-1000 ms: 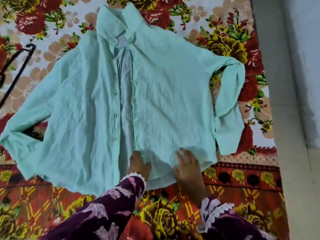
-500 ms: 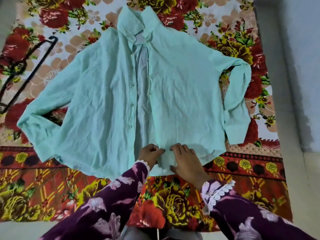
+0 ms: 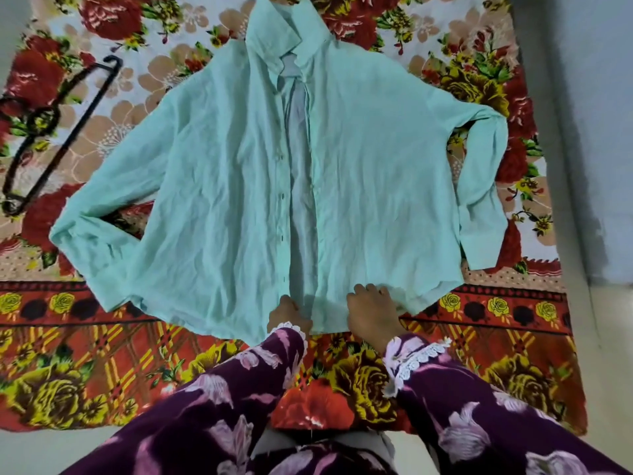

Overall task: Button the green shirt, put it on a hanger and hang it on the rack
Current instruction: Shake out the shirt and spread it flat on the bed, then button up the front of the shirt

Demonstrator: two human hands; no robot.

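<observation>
- the green shirt [image 3: 212, 186] lies face up in the middle of the frame on a flowered bedspread [image 3: 102, 358], collar toward the top edge, front open down the centre so the paler inside shows.
- our left hand [image 3: 287, 315] sits at the shirt's lower hem, on the button-side edge; the fingers look curled into the cloth, but we cannot tell whether they actually pinch it.
- our right hand [image 3: 371, 311] rests on the hem just right of the opening, fingers bent down onto the cloth; whether it grips the cloth we cannot tell.
- the two hands are near each other, with the open strip between them.
- a black hanger [image 3: 54, 138] lies on the bedspread at the upper left, apart from the shirt's sleeve.
- purple flowered sleeves [image 3: 222, 399] with white lace cuffs fill the bottom of the frame.
</observation>
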